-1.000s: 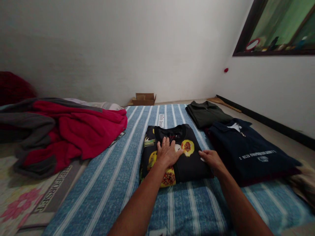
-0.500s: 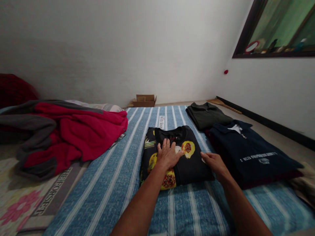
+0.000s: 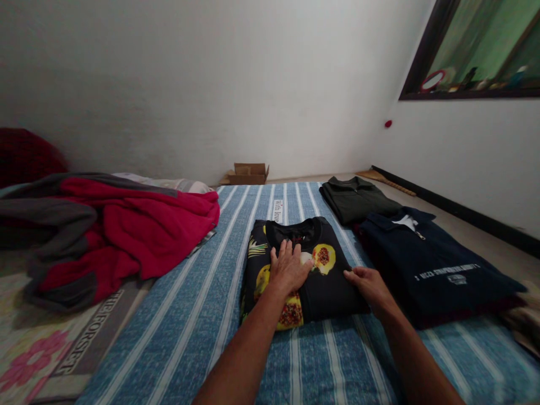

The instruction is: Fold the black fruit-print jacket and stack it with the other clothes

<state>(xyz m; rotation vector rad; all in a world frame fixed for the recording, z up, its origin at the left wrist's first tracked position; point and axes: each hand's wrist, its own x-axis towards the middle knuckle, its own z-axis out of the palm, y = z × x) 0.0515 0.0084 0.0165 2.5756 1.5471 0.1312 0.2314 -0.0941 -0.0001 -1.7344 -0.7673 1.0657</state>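
Observation:
A black shirt (image 3: 324, 298) with a yellow papaya print lies folded on a blue striped bed sheet (image 3: 181, 315), its round collar toward the wall. My left hand (image 3: 290, 267) rests flat on the shirt's front below the collar, fingers spread. At the shirt's right edge, my right hand (image 3: 369, 287) pinches the fabric between thumb and forefinger; the other fingers curl under. Just to the right sits a folded navy zip-collar top (image 3: 439, 259) on a dark maroon garment. Behind it lies a folded dark green collared top (image 3: 356, 199).
On the left, a red and grey fleece garment (image 3: 147, 225) is heaped over a flower-patterned cloth (image 3: 37, 357). A cardboard box (image 3: 248, 174) stands by the far wall. At upper right is a dark-framed window (image 3: 407, 79). A beige cloth (image 3: 525, 315) shows at the right edge.
The right hand has shifted slightly down along the shirt's right edge, keeping its pinch. My left hand stays flat on the shirt. The view has tilted very slightly.

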